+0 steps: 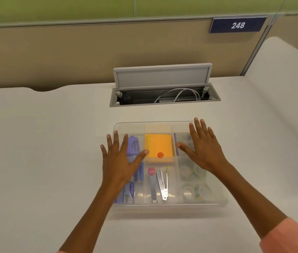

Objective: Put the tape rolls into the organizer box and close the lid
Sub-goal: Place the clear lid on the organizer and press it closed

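Observation:
A clear plastic organizer box [170, 209] sits on the white desk in front of me with its see-through lid lying on top. Several tape rolls [194, 181] rest in the right-hand compartments, seen through the lid. My left hand [120, 161] lies flat on the lid over the left compartments, fingers spread. My right hand [203, 148] lies flat on the lid over the back right part, fingers spread. Neither hand holds anything.
Inside the box are orange sticky notes [160, 147], metal staple removers [160, 185] and purple items [133, 145]. Behind the box, a cable hatch [162, 88] in the desk stands open with white cables inside. A partition wall bears a sign 248 [237, 25].

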Available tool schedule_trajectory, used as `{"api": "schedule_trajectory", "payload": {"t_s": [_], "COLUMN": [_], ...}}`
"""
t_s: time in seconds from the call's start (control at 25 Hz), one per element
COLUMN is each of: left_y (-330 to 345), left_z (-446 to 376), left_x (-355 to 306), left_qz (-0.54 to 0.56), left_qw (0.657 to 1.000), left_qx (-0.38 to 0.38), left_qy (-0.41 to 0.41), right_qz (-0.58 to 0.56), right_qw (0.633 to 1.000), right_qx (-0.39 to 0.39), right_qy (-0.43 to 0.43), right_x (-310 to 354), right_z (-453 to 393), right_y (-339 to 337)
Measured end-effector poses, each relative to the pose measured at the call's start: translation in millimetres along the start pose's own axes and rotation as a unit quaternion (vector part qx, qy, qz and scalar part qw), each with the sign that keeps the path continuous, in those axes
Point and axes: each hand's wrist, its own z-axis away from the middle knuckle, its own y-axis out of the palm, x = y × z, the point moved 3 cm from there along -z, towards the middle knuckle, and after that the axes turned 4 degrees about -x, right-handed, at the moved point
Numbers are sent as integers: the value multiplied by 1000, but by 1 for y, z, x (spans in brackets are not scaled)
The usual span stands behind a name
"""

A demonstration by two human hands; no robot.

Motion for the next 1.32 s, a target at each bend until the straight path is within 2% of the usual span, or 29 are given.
{"api": "schedule_trajectory", "payload": {"t_s": [0.12,0.28,0.36,0.4,0.48,0.56,0.64,0.72,0.76,0.8,0.88,0.92,1.08,1.16,1.24,1.32], "left_y": [8,9,11,11,7,-7,-23,-29,-27,-24,-16,-13,-12,-14,-17,-24], "left_z": [24,27,27,28,27,28,33,44,51,56,64,66,65,64,67,77], "left_x": [1,0,0,0,-3,1,22,43,45,45,41,39,39,38,38,39], "left_qz": [-77,-89,-99,-104,-74,63,232,413,484,525,553,557,551,537,504,459], "left_qw": [996,995,995,994,997,997,959,874,829,798,772,767,765,776,796,815], "left_qx": [16,1,-6,-6,-5,-38,-89,-66,-36,-12,0,-7,-31,-29,-34,-48], "left_qy": [43,32,28,30,31,-16,-134,-248,-279,-298,-313,-317,-332,-331,-334,-351], "right_qz": [19,-44,-113,-179,-336,-452,-524,-600,-632,-657,-693,-699,-682,-633,-556,-527], "right_qw": [1000,999,993,982,934,867,811,752,721,693,649,641,650,689,748,768], "right_qx": [15,16,7,-3,-62,-111,-107,-59,-36,-18,4,8,-32,-64,-68,-56], "right_qy": [6,28,36,50,100,178,238,265,282,297,313,316,332,347,357,359], "right_x": [-1,-5,-3,-2,-7,-21,-34,-35,-35,-35,-36,-37,-35,-34,-35,-40], "right_z": [24,28,26,26,31,44,64,84,90,92,92,91,89,94,105,122], "right_y": [8,11,7,1,-12,-16,-12,-3,0,4,8,9,5,2,1,-1]}}
